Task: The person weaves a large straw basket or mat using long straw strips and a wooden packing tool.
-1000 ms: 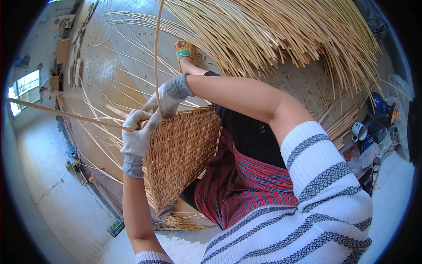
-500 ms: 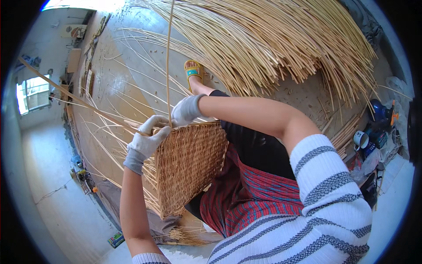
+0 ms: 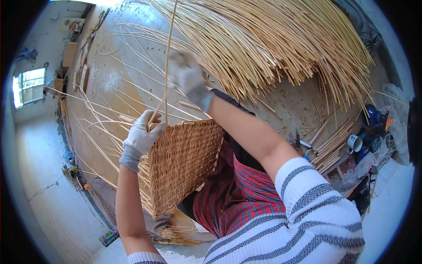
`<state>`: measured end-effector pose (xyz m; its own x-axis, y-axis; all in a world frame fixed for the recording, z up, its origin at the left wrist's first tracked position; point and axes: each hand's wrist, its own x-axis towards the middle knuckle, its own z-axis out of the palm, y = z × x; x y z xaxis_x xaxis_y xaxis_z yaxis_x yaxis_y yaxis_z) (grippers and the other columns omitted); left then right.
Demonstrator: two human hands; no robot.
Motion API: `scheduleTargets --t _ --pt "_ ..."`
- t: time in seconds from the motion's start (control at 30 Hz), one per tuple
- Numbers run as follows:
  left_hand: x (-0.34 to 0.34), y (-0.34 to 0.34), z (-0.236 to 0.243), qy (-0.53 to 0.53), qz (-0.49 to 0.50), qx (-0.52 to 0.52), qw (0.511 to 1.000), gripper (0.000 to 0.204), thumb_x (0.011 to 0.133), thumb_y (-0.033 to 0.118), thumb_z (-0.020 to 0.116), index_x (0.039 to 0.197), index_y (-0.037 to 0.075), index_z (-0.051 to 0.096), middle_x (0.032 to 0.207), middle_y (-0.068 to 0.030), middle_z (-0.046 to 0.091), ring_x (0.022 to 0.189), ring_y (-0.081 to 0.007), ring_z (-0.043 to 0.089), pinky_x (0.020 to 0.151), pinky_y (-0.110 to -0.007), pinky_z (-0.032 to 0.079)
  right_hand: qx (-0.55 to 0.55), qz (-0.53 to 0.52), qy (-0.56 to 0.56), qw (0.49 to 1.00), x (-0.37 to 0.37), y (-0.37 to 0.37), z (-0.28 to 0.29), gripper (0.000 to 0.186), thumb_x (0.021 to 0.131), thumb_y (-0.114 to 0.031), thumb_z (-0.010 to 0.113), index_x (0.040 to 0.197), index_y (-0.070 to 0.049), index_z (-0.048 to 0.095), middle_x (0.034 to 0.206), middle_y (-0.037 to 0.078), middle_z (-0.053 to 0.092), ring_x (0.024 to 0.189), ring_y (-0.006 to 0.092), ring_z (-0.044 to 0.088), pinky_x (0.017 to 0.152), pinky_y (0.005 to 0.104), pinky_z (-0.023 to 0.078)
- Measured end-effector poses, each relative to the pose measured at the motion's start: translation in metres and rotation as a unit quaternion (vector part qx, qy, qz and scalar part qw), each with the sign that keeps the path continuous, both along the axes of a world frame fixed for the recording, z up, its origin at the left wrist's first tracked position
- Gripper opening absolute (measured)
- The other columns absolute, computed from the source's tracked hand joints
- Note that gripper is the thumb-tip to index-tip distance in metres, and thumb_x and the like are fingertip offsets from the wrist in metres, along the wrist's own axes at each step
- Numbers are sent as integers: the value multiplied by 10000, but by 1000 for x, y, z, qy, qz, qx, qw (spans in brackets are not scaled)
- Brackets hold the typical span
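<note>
A: Biggest thing?
B: The pile of canes (image 3: pixel 272 39), along the top of the view.
A: And the basket (image 3: pixel 184 158)?
B: Mid-view, nearer than the pile, a thin upright rod (image 3: pixel 168 57) at its top edge.
A: Hands?
B: The left hand (image 3: pixel 143 135) grips its upper left corner. The right hand (image 3: pixel 189 77), above it, is blurred; I can't tell whether it's closed.
A: Smallest?
B: A mug (image 3: pixel 354 142), far right.

Gry flr (image 3: pixel 292 103) w/ lg pile of pale rods (image 3: pixel 272 44), shorter sticks (image 3: pixel 330 153) to R, sm chips (image 3: pixel 283 128) scattered btwn
</note>
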<state>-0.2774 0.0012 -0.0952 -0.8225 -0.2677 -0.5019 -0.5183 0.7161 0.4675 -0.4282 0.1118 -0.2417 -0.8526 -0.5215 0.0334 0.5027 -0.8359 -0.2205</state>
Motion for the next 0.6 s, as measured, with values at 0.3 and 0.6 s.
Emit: scheduleTargets --t 0.3,0.6 --pt "54 -20 38 33 32 -11 999 367 829 173 796 1103 25 601 974 -62 661 888 -127 617 790 -298 532 155 193 -234 940 110 9 -60 187 1014 -260 556 1122 -125 626 729 -23 590 661 155 620 705 367 570" --pt "286 53 176 211 115 -174 955 438 777 77 832 1127 50 571 1059 -52 618 837 -111 612 733 -255 519 386 254 172 870 119 -7 -86 388 994 -302 615 1293 -55 629 1113 -11 637 947 92 544 847 264 446"
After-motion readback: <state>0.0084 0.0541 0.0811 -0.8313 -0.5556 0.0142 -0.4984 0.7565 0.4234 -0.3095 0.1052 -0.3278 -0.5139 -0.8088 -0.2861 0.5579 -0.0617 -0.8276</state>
